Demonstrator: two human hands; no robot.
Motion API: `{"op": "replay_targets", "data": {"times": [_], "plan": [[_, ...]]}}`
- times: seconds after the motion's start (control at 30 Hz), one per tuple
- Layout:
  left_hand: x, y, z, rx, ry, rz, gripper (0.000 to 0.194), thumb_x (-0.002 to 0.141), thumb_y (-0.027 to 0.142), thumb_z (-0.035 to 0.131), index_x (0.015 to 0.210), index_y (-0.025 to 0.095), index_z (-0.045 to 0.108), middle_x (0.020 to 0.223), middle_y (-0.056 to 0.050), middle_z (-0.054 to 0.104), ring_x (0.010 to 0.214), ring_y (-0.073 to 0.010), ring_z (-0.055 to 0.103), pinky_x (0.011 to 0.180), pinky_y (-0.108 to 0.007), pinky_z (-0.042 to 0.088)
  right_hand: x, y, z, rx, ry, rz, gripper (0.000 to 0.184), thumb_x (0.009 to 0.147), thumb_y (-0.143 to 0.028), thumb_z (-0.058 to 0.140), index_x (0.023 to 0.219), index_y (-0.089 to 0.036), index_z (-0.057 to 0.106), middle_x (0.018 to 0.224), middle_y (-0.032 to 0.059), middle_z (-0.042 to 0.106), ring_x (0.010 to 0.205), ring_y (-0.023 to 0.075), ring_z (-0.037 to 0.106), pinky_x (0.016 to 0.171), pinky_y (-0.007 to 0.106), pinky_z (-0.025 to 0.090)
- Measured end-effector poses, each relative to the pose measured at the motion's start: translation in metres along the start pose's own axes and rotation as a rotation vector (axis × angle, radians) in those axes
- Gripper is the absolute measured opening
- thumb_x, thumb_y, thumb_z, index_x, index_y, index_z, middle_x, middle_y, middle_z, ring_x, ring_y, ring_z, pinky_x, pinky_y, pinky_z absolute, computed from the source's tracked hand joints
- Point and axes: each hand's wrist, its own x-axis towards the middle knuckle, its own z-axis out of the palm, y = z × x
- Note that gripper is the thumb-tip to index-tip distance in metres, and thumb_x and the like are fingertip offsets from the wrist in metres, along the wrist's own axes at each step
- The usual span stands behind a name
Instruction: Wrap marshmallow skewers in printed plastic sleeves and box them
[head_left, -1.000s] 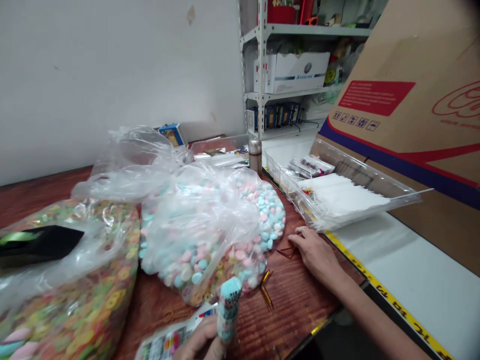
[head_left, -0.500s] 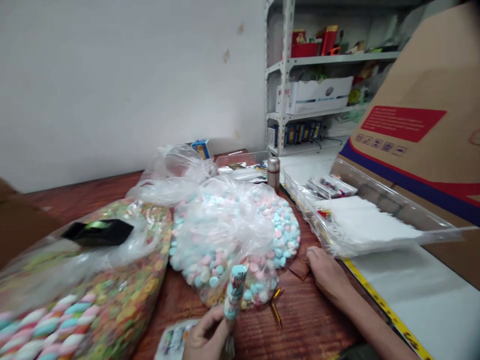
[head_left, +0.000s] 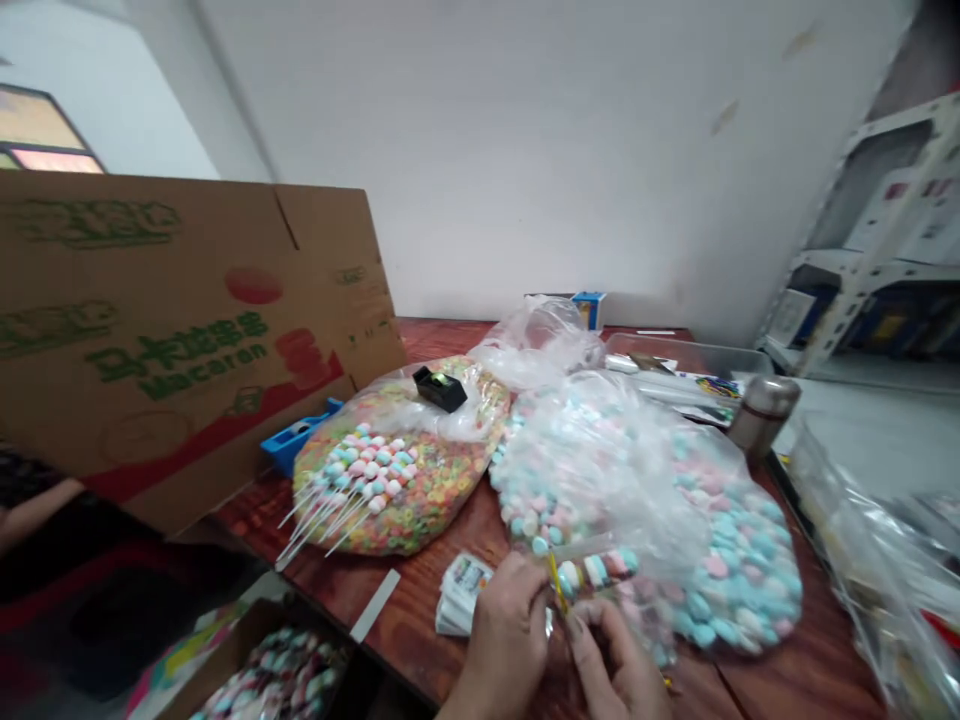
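Observation:
My left hand [head_left: 510, 612] is closed at the neck of a wrapped marshmallow skewer [head_left: 597, 571], whose pastel pieces point right. A gold twist tie [head_left: 557, 582] crosses the neck of the wrapper between my hands. My right hand [head_left: 611, 655] pinches the tie's lower part; the fingertips partly hide it. Just behind them lies a clear bag of pink, blue and white marshmallows [head_left: 739, 565]. Beside my left hand is a stack of printed cards [head_left: 459, 595].
A bag of ring-shaped candies [head_left: 442, 500] carries several marshmallow skewers [head_left: 371, 465] and a black tape dispenser [head_left: 440, 388]. A cardboard box [head_left: 195, 330] stands left, and a box of wrapped sweets [head_left: 274, 675] sits below the table edge. A metal flask [head_left: 763, 410] stands right.
The view has swung left. My right hand has come from the table at the right to my left hand, with a gold tie. The skewer has tipped from upright to nearly level.

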Motion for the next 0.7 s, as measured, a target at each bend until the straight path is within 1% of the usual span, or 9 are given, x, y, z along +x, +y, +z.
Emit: {"op": "replay_targets", "data": {"times": [0.17, 0.27, 0.33, 0.4, 0.47, 0.5, 0.53, 0.6, 0.7], "plan": [[-0.008, -0.006, -0.006, 0.179, 0.069, 0.086, 0.023, 0.087, 0.007, 0.043, 0.082, 0.017, 0.063, 0.077, -0.007, 0.062, 0.074, -0.0189, 0.06, 0.063, -0.028, 0.045, 0.006, 0.014, 0.013, 0.169, -0.084, 0.089, 0.038, 0.09, -0.055, 0.047, 0.075, -0.021, 0.053, 0.055, -0.0059, 0.044, 0.046, 0.0113, 0.04, 0.044, 0.022, 0.031], [-0.013, -0.019, -0.012, 0.217, 0.055, 0.097, 0.023, 0.09, 0.01, 0.043, 0.089, 0.017, 0.064, 0.079, -0.007, 0.062, 0.074, -0.0188, 0.06, 0.065, -0.029, 0.046, -0.002, 0.012, 0.008, 0.105, -0.049, 0.079, 0.036, 0.092, -0.053, 0.045, 0.075, -0.022, 0.054, 0.052, -0.0059, 0.045, 0.043, 0.0121, 0.041, 0.042, 0.023, 0.031], [-0.014, -0.03, -0.018, 0.205, 0.034, 0.081, 0.022, 0.091, 0.013, 0.044, 0.092, 0.018, 0.065, 0.081, -0.006, 0.062, 0.076, -0.0185, 0.06, 0.068, -0.03, 0.047, -0.008, 0.014, -0.006, -0.067, 0.058, -0.017, 0.031, 0.093, -0.047, 0.047, 0.078, -0.022, 0.058, 0.057, -0.0031, 0.054, 0.049, 0.0145, 0.05, 0.049, 0.024, 0.037], [-0.014, -0.041, -0.024, 0.174, 0.025, 0.072, 0.02, 0.091, 0.016, 0.046, 0.094, 0.019, 0.065, 0.082, -0.006, 0.062, 0.079, -0.0186, 0.061, 0.072, -0.031, 0.048, -0.014, 0.021, -0.029, -0.306, 0.17, -0.198, 0.021, 0.094, -0.038, 0.049, 0.089, -0.023, 0.063, 0.074, 0.0012, 0.066, 0.067, 0.0184, 0.062, 0.065, 0.026, 0.044], [-0.012, -0.051, -0.029, 0.139, 0.022, 0.076, 0.017, 0.091, 0.019, 0.048, 0.093, 0.019, 0.065, 0.083, -0.005, 0.063, 0.08, -0.0188, 0.061, 0.074, -0.031, 0.048, -0.022, 0.032, -0.056, -0.591, 0.217, -0.427, 0.018, 0.093, -0.027, 0.051, 0.106, -0.022, 0.063, 0.095, 0.005, 0.071, 0.087, 0.0216, 0.065, 0.081, 0.03, 0.043], [-0.011, -0.055, -0.03, 0.123, 0.015, 0.08, 0.016, 0.091, 0.02, 0.049, 0.093, 0.02, 0.065, 0.083, -0.004, 0.064, 0.08, -0.0188, 0.061, 0.074, -0.031, 0.048, -0.027, 0.038, -0.068, -0.743, 0.227, -0.511, 0.02, 0.093, -0.023, 0.052, 0.109, -0.02, 0.062, 0.1, 0.0064, 0.072, 0.09, 0.0223, 0.065, 0.084, 0.032, 0.042], [-0.011, -0.058, -0.029, 0.109, 0.007, 0.087, 0.015, 0.09, 0.021, 0.05, 0.093, 0.02, 0.065, 0.084, -0.004, 0.064, 0.081, -0.0188, 0.062, 0.074, -0.031, 0.048, -0.032, 0.044, -0.079, -0.868, 0.251, -0.547, 0.019, 0.093, -0.02, 0.051, 0.108, -0.019, 0.063, 0.099, 0.0072, 0.072, 0.088, 0.0225, 0.065, 0.083, 0.033, 0.041], [-0.01, -0.063, -0.026, 0.086, -0.01, 0.112, 0.014, 0.089, 0.023, 0.052, 0.093, 0.022, 0.065, 0.086, -0.002, 0.066, 0.081, -0.0188, 0.063, 0.074, -0.031, 0.048, -0.041, 0.052, -0.095, -1.009, 0.298, -0.523, 0.017, 0.093, -0.016, 0.049, 0.102, -0.017, 0.064, 0.093, 0.0076, 0.073, 0.083, 0.022, 0.066, 0.081, 0.035, 0.04], [-0.012, -0.063, -0.019, 0.056, -0.021, 0.162, 0.013, 0.088, 0.025, 0.054, 0.092, 0.023, 0.067, 0.085, -0.001, 0.068, 0.08, -0.0185, 0.064, 0.073, -0.03, 0.048, -0.048, 0.055, -0.102, -1.068, 0.354, -0.468, 0.019, 0.094, -0.011, 0.046, 0.098, -0.018, 0.063, 0.092, 0.0065, 0.074, 0.083, 0.0204, 0.066, 0.083, 0.037, 0.039]]}}
